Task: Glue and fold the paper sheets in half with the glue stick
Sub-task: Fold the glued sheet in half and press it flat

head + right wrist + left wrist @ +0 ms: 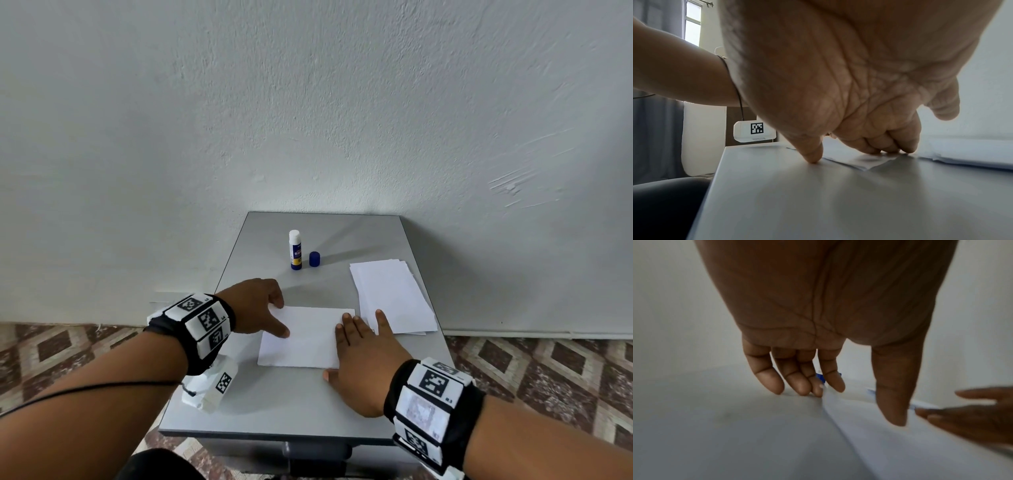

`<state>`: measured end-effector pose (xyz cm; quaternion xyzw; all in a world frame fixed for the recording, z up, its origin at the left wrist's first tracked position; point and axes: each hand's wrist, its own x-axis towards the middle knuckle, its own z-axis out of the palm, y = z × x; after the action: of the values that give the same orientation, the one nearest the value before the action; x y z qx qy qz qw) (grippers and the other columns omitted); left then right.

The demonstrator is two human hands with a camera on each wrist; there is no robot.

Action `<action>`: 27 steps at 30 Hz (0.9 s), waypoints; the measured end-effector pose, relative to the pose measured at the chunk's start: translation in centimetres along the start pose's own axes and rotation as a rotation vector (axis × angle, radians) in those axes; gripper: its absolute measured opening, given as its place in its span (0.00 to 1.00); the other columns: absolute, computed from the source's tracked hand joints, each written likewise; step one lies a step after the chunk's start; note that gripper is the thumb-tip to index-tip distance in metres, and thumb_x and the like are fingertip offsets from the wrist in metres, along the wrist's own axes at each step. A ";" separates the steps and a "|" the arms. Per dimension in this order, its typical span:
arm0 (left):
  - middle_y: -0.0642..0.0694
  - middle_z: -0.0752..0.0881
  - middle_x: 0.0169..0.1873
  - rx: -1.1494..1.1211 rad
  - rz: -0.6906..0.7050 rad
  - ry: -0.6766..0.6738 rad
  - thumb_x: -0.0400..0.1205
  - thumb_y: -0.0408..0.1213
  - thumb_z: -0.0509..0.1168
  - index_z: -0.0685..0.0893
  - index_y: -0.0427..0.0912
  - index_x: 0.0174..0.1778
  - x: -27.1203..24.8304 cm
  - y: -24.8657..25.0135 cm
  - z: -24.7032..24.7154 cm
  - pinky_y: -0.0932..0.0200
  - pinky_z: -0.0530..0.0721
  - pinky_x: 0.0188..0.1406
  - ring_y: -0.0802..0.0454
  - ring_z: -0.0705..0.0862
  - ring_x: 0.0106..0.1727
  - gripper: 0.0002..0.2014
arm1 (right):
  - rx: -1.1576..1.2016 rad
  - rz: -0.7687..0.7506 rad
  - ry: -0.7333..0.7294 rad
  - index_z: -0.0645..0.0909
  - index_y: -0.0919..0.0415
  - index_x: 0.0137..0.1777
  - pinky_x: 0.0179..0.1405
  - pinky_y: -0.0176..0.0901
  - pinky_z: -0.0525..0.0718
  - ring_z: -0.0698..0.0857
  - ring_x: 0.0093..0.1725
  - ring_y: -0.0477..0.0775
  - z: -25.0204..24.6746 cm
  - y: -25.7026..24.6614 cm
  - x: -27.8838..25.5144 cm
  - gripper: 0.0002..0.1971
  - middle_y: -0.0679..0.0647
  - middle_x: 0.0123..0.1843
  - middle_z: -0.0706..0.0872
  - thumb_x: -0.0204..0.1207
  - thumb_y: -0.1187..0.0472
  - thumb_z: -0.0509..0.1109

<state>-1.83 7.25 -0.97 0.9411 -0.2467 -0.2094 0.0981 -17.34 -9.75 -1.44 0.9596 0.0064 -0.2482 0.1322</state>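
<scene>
At lower centre, the folded sheet [303,337] was pinned flat by the left hand [255,306] and right hand [363,366], fingers spread, nothing gripped, likely to set the glue; the glue stick [295,249] was left uncapped above.

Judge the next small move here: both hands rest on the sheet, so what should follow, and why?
Probably sweep the left hand sideways to flatten the folded sheet while the right hand pins its right edge. The glue stick stands uncapped and set aside, its cap beside it.

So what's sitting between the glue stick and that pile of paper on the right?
The blue cap, standing on the table just right of the open glue stick; past it, bare tabletop up to the paper stack. The head view shows this.
</scene>
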 end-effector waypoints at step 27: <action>0.38 0.91 0.50 -0.242 -0.311 0.247 0.80 0.38 0.71 0.91 0.39 0.53 5.4 -6.3 -4.5 0.56 0.83 0.52 0.40 0.89 0.55 0.10 | 0.203 0.113 0.178 0.44 0.59 0.87 0.83 0.67 0.44 0.50 0.87 0.57 -3.0 5.9 1.9 0.39 0.59 0.88 0.47 0.84 0.36 0.47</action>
<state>7.12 10.34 -0.62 0.9677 -0.0579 -0.1333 0.2061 -13.80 -14.74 1.60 0.9851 -0.0613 -0.1538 0.0471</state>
